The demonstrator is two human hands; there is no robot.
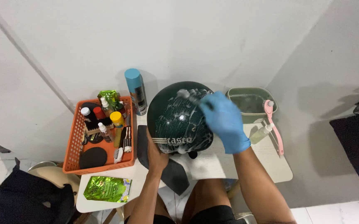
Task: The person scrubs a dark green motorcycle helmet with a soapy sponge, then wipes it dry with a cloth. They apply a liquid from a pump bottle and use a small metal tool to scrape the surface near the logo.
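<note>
A dark green helmet (178,118) smeared with white foam sits on a small white table (270,166). My left hand (156,154), bare, grips the helmet's lower left edge. My right hand (226,120), in a blue glove, holds a small brush (187,96) whose blurred head lies on the top of the helmet. A dark grey cloth (172,174) lies under the helmet and hangs off the table's front edge.
An orange basket (72,145) of bottles, brushes and sponges stands left of the helmet, with a blue-capped spray can (136,91) behind it. A green foil pouch (107,189) lies in front. A pale green tub (250,103), a spray bottle (260,133) and a pink-handled brush (274,128) are at the right.
</note>
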